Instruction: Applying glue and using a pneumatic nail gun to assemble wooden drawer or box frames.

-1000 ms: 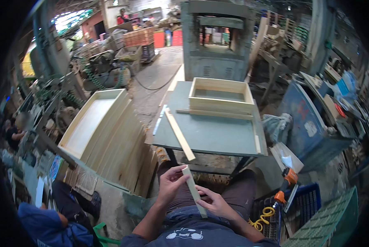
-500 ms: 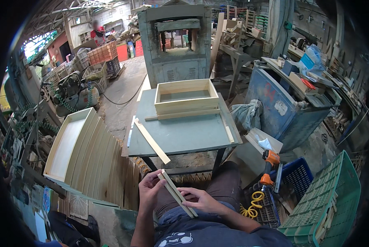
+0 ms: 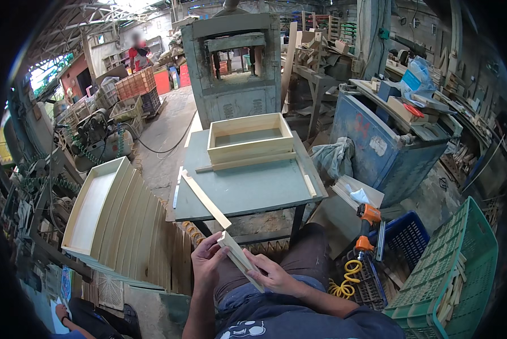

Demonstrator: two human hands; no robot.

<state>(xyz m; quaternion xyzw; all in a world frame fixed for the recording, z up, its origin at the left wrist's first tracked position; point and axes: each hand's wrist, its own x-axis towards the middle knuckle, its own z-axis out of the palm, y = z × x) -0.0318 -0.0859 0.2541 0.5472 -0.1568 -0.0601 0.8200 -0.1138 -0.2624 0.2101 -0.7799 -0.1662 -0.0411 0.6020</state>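
My left hand [image 3: 207,261] pinches the upper end of a pair of pale wooden strips [image 3: 237,256] over my lap. Lower down, my right hand [image 3: 274,276] grips the same strips between thumb and fingers. The strips lie side by side and slant down to the right. Beyond them a loose wooden strip [image 3: 206,199] rests on the grey-topped table [image 3: 245,189], its near end jutting past the front edge. At the table's far side stands a shallow rectangular wooden frame [image 3: 250,148], with a thin strip along its near side.
Stacked wooden trays [image 3: 109,220] stand left of the table. To the right are an orange nail gun [image 3: 369,226] with a yellow coiled hose, a blue crate [image 3: 414,240] and a green crate [image 3: 434,282] holding wood pieces. Another person's hand [image 3: 62,312] shows at lower left.
The strips have turned in my hands, showing a broader face. My right hand has shifted slightly up along them. At lower left the other person's hand has come into view.
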